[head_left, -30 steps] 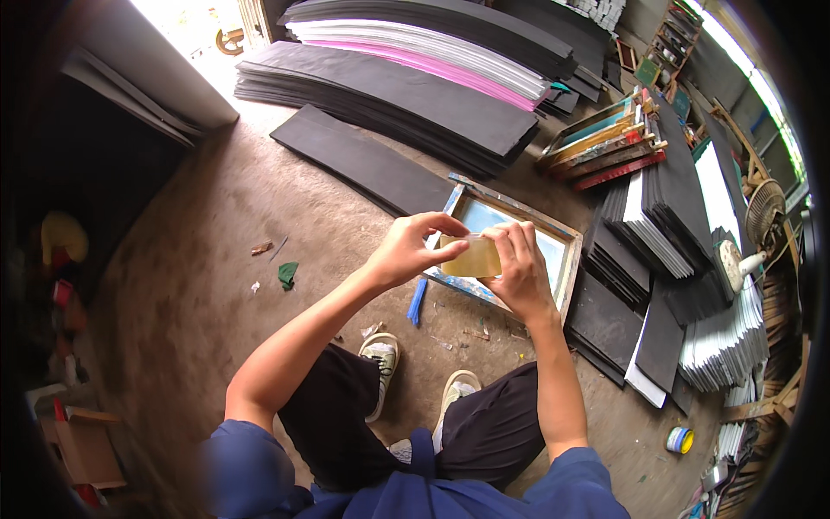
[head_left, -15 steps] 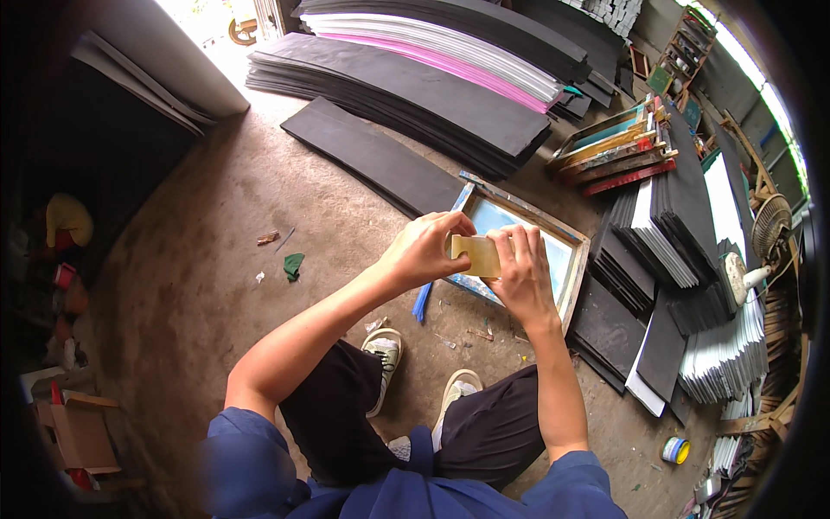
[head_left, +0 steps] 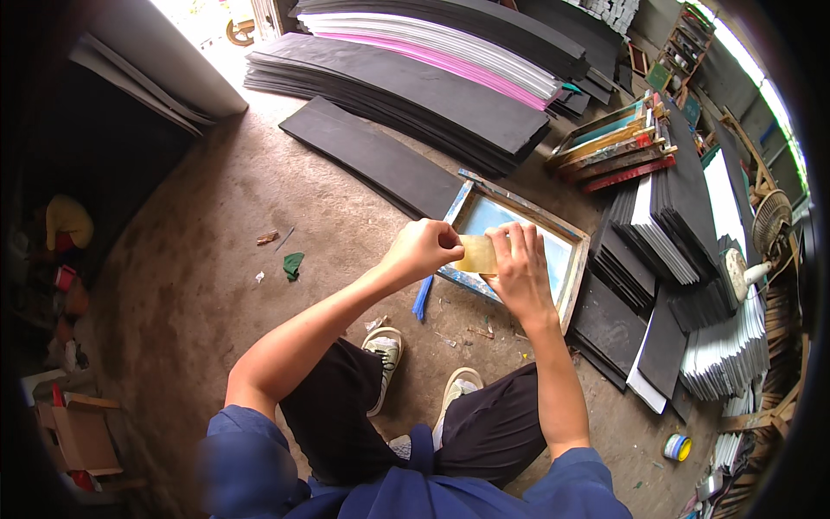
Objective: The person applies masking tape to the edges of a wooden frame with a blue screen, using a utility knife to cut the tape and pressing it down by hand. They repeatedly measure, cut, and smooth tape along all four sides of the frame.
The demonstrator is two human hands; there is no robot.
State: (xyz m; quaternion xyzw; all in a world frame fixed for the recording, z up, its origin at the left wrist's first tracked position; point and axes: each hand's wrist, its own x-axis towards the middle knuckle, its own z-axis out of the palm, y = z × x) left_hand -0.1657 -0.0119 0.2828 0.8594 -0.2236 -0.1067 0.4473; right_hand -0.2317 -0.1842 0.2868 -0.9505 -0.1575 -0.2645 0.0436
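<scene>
Cardboard box (head_left: 85,432) sits at the lower left, with large pale sheets (head_left: 169,65) leaning higher up, toward the bright doorway. On the bare floor (head_left: 199,268) to their right lie a small brown scrap (head_left: 268,237) and, just beside it, a green scrap (head_left: 293,266). Next comes a long black sheet (head_left: 372,160) lying flat, in front of a stack of black sheets (head_left: 406,91); a bundle of blue strips (head_left: 423,299) rests nearer the person's feet. The left hand (head_left: 424,249) is curled, its thumb and forefinger drawn together at the left edge of a yellowish piece (head_left: 477,254); I cannot tell whether they pinch it. The yellowish piece is between the two hands, over the near left part of a wooden frame (head_left: 566,227) with a blue and white inside. The right hand (head_left: 519,268) grips the piece's right end, fingers across it. Farther right, paint-stained frames (head_left: 614,149) are stacked beside leaning black sheets (head_left: 670,208). A small blue-and-yellow can (head_left: 677,447) is near the lower right, and a fan (head_left: 771,216) stands beyond the sheets.
</scene>
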